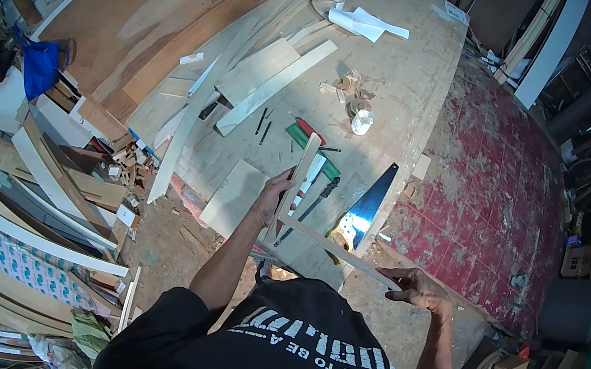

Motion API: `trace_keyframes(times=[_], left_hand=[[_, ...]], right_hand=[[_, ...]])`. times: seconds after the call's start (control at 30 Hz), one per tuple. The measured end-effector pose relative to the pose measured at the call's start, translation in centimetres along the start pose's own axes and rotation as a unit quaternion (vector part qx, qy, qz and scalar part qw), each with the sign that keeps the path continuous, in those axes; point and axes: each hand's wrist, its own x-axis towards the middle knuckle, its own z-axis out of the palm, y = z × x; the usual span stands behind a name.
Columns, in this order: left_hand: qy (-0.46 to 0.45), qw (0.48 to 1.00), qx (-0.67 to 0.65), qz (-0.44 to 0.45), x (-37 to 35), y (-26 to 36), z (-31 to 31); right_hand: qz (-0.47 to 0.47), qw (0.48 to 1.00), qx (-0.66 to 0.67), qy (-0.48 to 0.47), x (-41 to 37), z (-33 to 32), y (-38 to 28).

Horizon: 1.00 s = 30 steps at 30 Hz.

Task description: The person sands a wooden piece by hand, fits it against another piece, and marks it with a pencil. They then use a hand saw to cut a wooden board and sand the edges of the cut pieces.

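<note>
In front of my body, my left hand is wrapped round a narrow wooden strip that points away from me. My right hand grips the outer end of a second thin wooden strip, held low and slanting across the front of the workbench. The two strips meet in an L near my left hand. Just beyond lie a green-handled tool, a red-handled tool and a long dark bar-like tool. A handsaw with a light wooden handle rests near the bench's right edge.
The plywood workbench carries loose boards, white paper, a white-topped container and wood scraps. Red tiled flooring with debris lies right. Curved wood pieces and offcuts crowd the left.
</note>
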Motion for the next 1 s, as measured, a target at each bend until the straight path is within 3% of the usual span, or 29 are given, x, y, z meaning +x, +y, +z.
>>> trace_keyframes(times=[0.23, 0.43, 0.6, 1.0], left_hand=[[0.010, 1.000, 0.000, -0.014, -0.1, -0.5, -0.1], [0.021, 0.999, 0.019, -0.025, 0.8, -1.9, -0.8], [0.042, 0.992, 0.103, -0.067, 0.0, -1.5, 0.3], [0.051, 0.991, 0.111, -0.061, -1.7, -1.0, 1.8]], right_hand=[[0.050, 0.998, 0.025, -0.019, -0.6, -0.2, -2.0], [-0.002, 1.000, 0.024, -0.019, -0.5, -0.8, -0.6], [0.010, 1.000, 0.018, -0.021, -0.5, -1.3, -0.5], [0.015, 0.997, 0.075, -0.013, -0.6, -2.1, 0.8]])
